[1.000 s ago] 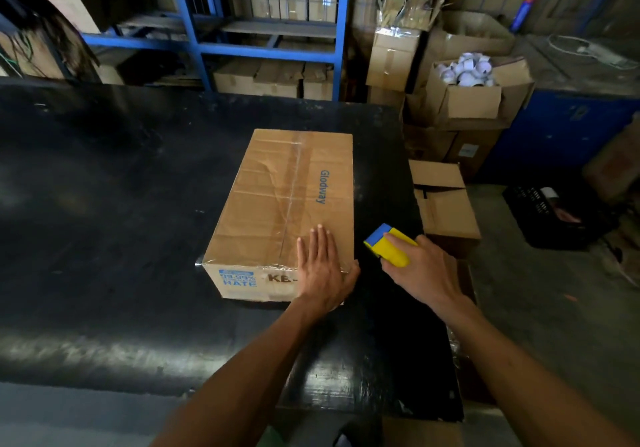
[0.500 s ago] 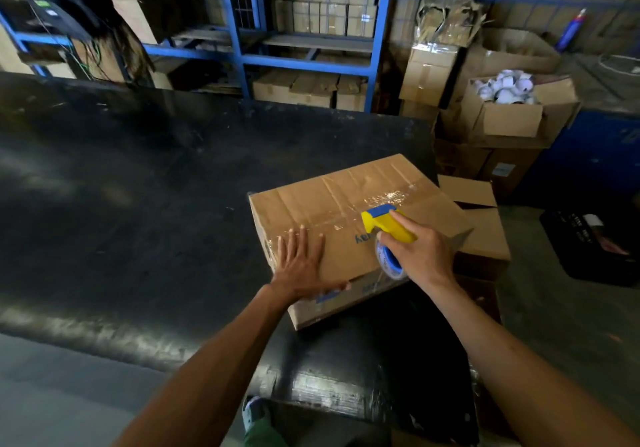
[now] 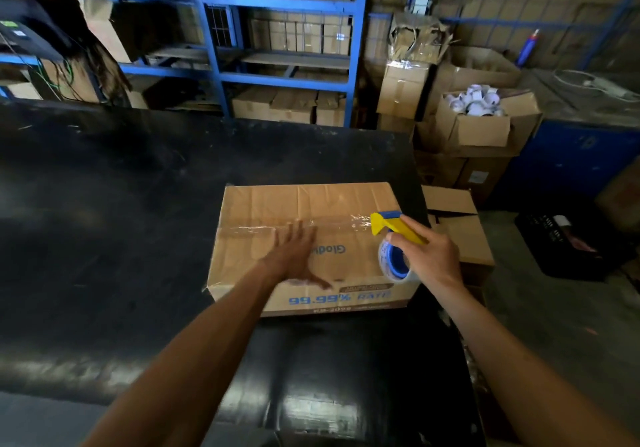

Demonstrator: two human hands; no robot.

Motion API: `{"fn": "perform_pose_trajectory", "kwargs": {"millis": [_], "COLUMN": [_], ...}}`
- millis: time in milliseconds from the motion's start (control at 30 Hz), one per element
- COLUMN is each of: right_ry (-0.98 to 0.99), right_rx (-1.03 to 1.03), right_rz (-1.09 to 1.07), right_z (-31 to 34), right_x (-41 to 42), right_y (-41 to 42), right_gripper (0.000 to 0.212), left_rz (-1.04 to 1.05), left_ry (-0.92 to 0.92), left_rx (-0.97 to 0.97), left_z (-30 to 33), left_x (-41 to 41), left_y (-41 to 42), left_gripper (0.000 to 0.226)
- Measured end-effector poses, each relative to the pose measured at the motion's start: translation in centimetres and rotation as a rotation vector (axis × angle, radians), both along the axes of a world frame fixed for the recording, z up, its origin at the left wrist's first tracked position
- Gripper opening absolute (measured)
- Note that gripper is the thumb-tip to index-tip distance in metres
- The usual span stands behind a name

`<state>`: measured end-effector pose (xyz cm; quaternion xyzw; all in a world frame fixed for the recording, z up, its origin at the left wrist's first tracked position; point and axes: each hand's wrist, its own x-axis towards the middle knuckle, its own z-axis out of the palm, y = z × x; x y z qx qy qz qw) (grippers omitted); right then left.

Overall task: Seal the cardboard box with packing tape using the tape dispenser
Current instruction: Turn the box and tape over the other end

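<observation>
The cardboard box (image 3: 304, 224) is set on the black table (image 3: 104, 221), near its right edge, with its long side turned toward the camera. The left hand (image 3: 294, 259) is laid flat on the box top, fingers spread, nothing gripped (it is blurred). The tape dispenser (image 3: 394, 238), yellow with a blue roll, is grasped in the right hand (image 3: 429, 259); its head is held at the right end of 1 shiny strip of tape (image 3: 277, 226) running along the top seam.
</observation>
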<state>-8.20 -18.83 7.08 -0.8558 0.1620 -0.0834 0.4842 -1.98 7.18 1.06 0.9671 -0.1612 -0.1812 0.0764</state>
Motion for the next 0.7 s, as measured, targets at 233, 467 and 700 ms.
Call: {"fn": "perform_pose_trajectory", "kwargs": {"millis": [233,467,700], "right_ry": [0.062,0.078,0.05], "right_rx": [0.046,0.108,0.164], "right_rz": [-0.056,-0.168,-0.216], "right_z": [-0.2,-0.7,0.5], "right_x": [-0.2,0.6,0.7], "right_y": [2.1,4.1,6.3], "right_gripper": [0.053,0.053,0.048], "left_rz": [-0.157,-0.39,-0.135], "left_ry": [-0.115,-0.07,0.182], "left_rx": [0.091,0.235,-0.035], "left_z": [-3.7,-2.4,0.8], "left_x": [-0.3,5.1,1.6], "left_y": [-2.8,8.8,-0.4], "left_gripper": [0.113,0.118,0.125]}}
